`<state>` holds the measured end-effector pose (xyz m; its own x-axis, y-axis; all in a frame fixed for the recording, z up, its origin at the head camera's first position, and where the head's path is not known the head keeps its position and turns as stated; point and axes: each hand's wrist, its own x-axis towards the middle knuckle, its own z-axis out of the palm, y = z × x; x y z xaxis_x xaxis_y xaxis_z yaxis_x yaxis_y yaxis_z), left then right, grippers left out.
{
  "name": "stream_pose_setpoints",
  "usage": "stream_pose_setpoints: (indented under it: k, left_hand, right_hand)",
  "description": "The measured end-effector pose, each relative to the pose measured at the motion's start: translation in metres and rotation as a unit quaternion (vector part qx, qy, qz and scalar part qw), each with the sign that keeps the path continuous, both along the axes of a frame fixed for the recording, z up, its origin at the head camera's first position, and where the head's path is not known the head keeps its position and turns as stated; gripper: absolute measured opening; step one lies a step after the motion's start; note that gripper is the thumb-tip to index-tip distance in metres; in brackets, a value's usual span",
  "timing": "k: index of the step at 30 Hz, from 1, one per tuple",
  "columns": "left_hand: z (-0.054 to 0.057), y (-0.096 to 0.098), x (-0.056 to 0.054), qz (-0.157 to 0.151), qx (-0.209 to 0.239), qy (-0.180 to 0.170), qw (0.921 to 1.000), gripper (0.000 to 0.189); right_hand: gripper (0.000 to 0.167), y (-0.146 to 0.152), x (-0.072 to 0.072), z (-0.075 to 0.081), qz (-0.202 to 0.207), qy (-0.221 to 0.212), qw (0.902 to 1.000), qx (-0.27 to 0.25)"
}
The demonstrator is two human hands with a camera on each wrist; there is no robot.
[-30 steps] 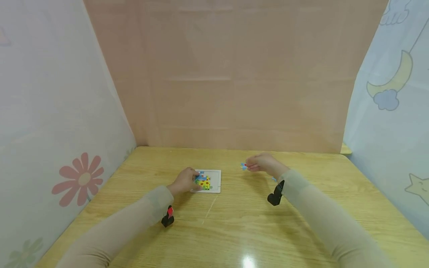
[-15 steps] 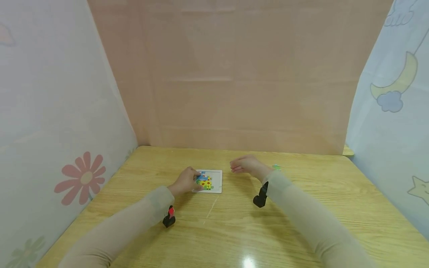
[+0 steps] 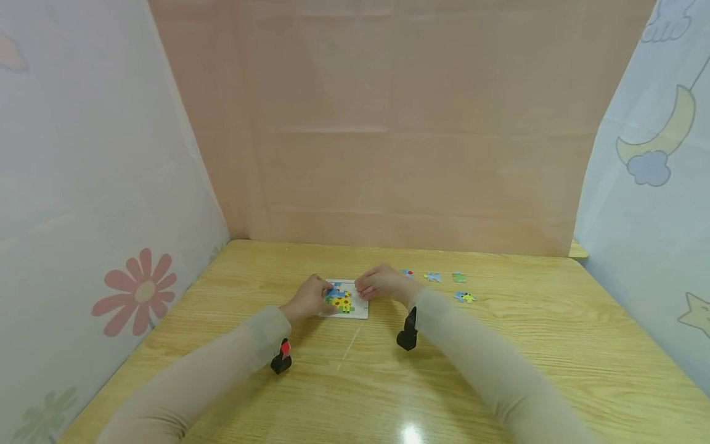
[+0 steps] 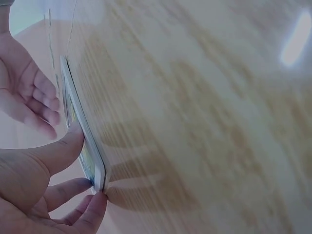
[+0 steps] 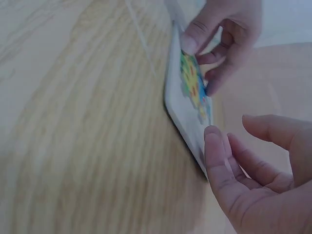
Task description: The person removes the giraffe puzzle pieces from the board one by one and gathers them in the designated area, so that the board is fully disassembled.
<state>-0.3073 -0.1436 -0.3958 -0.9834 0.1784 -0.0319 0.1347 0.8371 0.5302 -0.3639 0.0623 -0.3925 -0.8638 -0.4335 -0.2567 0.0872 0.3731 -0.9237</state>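
A white puzzle board (image 3: 360,309) lies on the table with joined pieces in its left part, among them a yellow, red-spotted animal (image 5: 190,80). The board's right part is bare white. My left hand (image 3: 308,298) grips the board's left end; in the left wrist view its thumb (image 4: 68,144) lies over the near rim and its fingertips are at the corner. Over the board's right edge is my right hand (image 3: 385,283), its fingers loosely bent. In the right wrist view, thumb and fingers (image 5: 219,161) of that hand stand apart with nothing visible between them.
Several loose puzzle pieces lie right of the board: a green one (image 3: 459,277), a blue one (image 3: 432,277), one with a red dot (image 3: 409,273) and a yellow-and-blue one (image 3: 465,297). A brown backdrop (image 3: 388,154) rises behind the wooden table (image 3: 355,394).
My right hand has moved left from the loose pieces to the board's right edge, uncovering those pieces. The left hand keeps its grip at the board's left end.
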Motion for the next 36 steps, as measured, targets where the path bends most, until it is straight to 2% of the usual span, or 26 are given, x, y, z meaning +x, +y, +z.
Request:
stream_pose_setpoints:
  k: [6,9,12,19,29,36]
  left_hand:
    - [0.0,0.0,-0.001,-0.01,-0.008,0.005,0.9999,0.061]
    - [0.001,0.0,-0.001,-0.012,-0.013,0.006,0.9998,0.06]
    - [0.001,0.0,-0.001,-0.012,-0.02,0.007,0.9997,0.058]
    - [0.001,-0.001,-0.001,-0.01,-0.009,-0.002,0.9999,0.057]
    - [0.0,-0.002,-0.004,-0.006,-0.001,-0.001,1.0,0.06]
    - [0.001,-0.001,-0.002,-0.003,-0.007,-0.002,1.0,0.06]
  right_hand:
    - [0.021,-0.019,0.006,-0.003,-0.006,0.061,0.9944,0.086]
    - [0.02,-0.024,0.008,-0.004,-0.005,0.085,0.9911,0.103]
    - [0.019,-0.027,0.01,-0.004,-0.007,0.091,0.9906,0.102]
    - [0.017,-0.03,0.011,-0.005,-0.024,0.075,0.9929,0.089]
    - [0.017,-0.031,0.015,-0.003,-0.037,0.064,0.996,0.051]
    - [0.017,-0.031,0.014,-0.005,-0.044,0.065,0.9958,0.048]
